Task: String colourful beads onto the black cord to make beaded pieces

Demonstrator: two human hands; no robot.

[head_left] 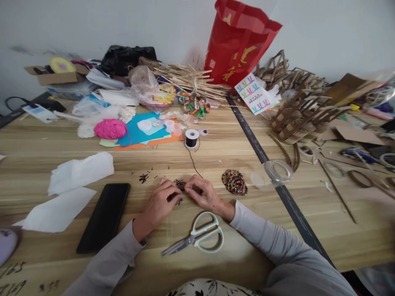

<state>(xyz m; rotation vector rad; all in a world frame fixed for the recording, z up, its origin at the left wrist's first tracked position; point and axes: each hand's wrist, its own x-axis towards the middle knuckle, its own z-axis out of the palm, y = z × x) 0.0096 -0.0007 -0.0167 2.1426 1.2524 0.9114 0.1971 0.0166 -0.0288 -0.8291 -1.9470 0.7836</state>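
My left hand and my right hand meet over the wooden table, fingertips pinched together. Between them is a string of small multicoloured beads, partly hidden by the fingers. A thin black cord runs from the white spool down to the right hand. Beyond the left hand lie several short black cord pieces. A heap of beaded strands rests to the right of my right hand. Closer to me, scissors with pale green handles lie partly spread.
A black phone and white paper pieces lie at left. Pink yarn sits on coloured sheets at the back. A red bag stands by the wall. Clear tape rolls and small woven baskets are at right.
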